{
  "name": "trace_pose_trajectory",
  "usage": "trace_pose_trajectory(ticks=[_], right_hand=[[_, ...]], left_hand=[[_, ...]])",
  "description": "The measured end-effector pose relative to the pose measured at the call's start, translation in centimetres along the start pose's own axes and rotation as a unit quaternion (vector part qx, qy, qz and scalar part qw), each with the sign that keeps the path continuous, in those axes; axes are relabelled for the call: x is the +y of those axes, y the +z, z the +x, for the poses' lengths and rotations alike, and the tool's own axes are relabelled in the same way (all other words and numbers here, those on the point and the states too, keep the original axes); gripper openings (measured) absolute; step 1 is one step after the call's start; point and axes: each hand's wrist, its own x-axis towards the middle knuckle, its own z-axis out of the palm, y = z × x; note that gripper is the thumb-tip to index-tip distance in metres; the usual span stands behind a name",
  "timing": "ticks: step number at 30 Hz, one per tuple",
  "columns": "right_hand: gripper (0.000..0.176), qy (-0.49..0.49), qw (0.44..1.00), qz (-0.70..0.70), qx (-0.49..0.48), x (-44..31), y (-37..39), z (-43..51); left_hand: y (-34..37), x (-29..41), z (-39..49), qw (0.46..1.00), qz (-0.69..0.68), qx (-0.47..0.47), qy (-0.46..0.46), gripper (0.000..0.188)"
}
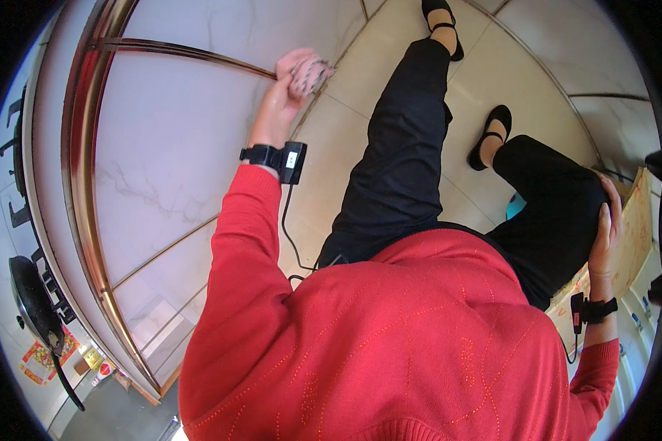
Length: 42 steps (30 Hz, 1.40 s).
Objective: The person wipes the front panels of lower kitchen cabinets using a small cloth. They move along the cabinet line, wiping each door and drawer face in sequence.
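Note:
My left hand (286, 99) grips a crumpled pink cloth (310, 74) with darker stripes. The cloth is at the lower edge of a white marble-patterned cabinet front (165, 132), by a dark metallic trim strip (198, 53); whether it presses on the surface is hard to tell. On the right, my right hand (606, 231) rests on my bent right knee, holding nothing, its fingers partly seen around the black trouser leg (551, 193). Both wrists wear black straps with small boxes, and a cable hangs from each.
Pale floor tiles (331, 132) lie under my black shoes. A frying pan (36, 300) and stove grates (16, 149) stand on the counter at left, above a gold-coloured edge rail (83, 165). Beside my right knee is a patterned light-brown panel (631, 237); a teal object (514, 205) shows beneath my thigh.

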Motion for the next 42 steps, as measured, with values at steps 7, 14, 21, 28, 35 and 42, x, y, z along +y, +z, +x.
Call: trace_pose_trajectory(ticks=[7, 14, 21, 28, 35, 42], right_hand=[[0.045, -0.001, 1.000, -0.004, 0.001, -0.1, -0.1, 0.0], [0.045, -0.011, 1.000, -0.017, 0.008, -0.1, -0.1, 0.1], [0.044, -0.012, 1.000, -0.020, 0.016, -0.4, 0.0, 0.0], [0.045, -0.010, 1.000, -0.021, 0.011, -0.3, 0.0, 0.0], [0.048, 0.023, 0.999, -0.026, 0.002, -0.9, -0.2, -0.2], [0.051, 0.066, 0.998, -0.018, 0.009, -1.1, 0.0, -0.3]], left_hand=[[-9.2, -2.0, -6.4, 0.987, -0.043, 0.148, -0.050, 0.021], [-15.9, -3.4, -13.1, 0.977, -0.112, 0.180, -0.035, 0.018], [-21.3, -5.8, -17.8, 0.983, -0.076, 0.167, 0.005, 0.028], [-31.4, -13.2, -17.6, 0.975, 0.020, 0.214, 0.060, 0.031], [-38.0, -18.9, -9.5, 0.977, 0.160, 0.131, 0.047, 0.017], [-28.7, -16.6, -6.2, 0.887, 0.449, 0.063, 0.087, 0.025]])
